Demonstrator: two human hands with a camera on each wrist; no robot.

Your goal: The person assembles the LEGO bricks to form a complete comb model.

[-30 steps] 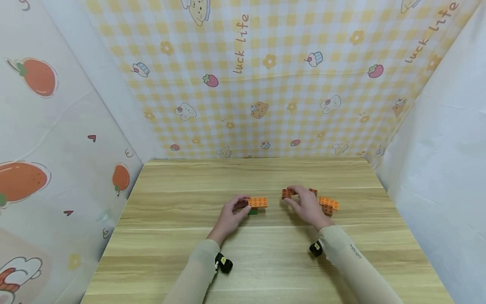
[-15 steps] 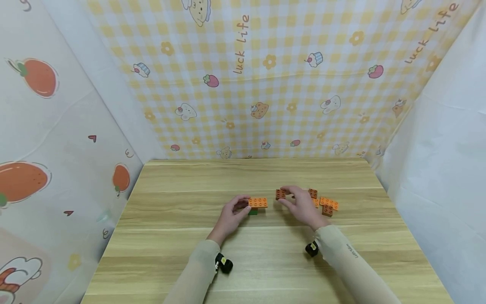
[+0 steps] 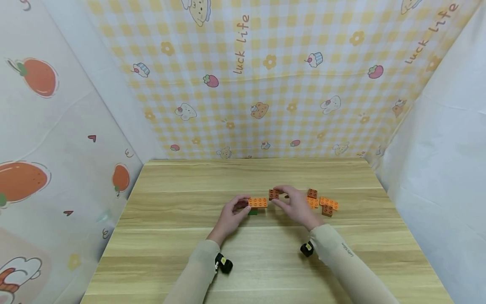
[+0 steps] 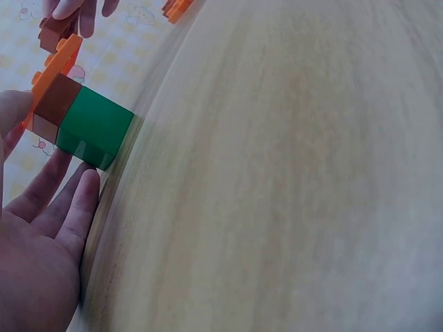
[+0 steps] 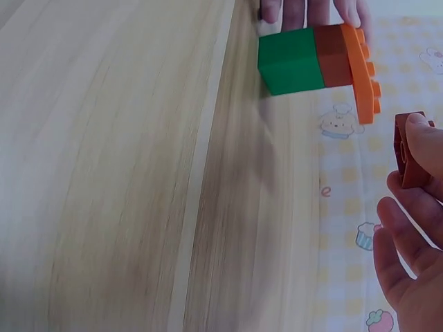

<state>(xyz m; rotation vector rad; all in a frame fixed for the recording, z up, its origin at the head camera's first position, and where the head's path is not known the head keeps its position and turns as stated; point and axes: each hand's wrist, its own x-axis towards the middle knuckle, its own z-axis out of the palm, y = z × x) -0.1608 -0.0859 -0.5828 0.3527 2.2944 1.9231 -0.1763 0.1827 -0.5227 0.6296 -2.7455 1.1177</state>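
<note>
My left hand (image 3: 232,213) holds the left end of a small brick stack, its thumb at the flat orange eight-stud brick (image 3: 258,202) on top. Under that, the left wrist view shows a brown brick (image 4: 57,101) and a green block (image 4: 97,126) at the bottom, close over the wooden table. Just right of the stack, my right hand (image 3: 298,207) pinches a loose brown four-stud brick (image 3: 273,194) between thumb and fingers. In the right wrist view this brown brick (image 5: 408,162) is raised and apart from the orange one, its hollow underside partly showing.
Several loose bricks lie right of my right hand: an orange brick (image 3: 329,203), a brown brick (image 3: 327,210), another brown one (image 3: 312,193) and an orange one (image 3: 313,203) partly covered by the hand. A patterned cloth (image 3: 243,97) hangs behind the table (image 3: 182,185).
My right hand has moved left with the brown brick, closer to the stack, uncovering more of the loose bricks behind it. The left hand and stack have stayed in place.
</note>
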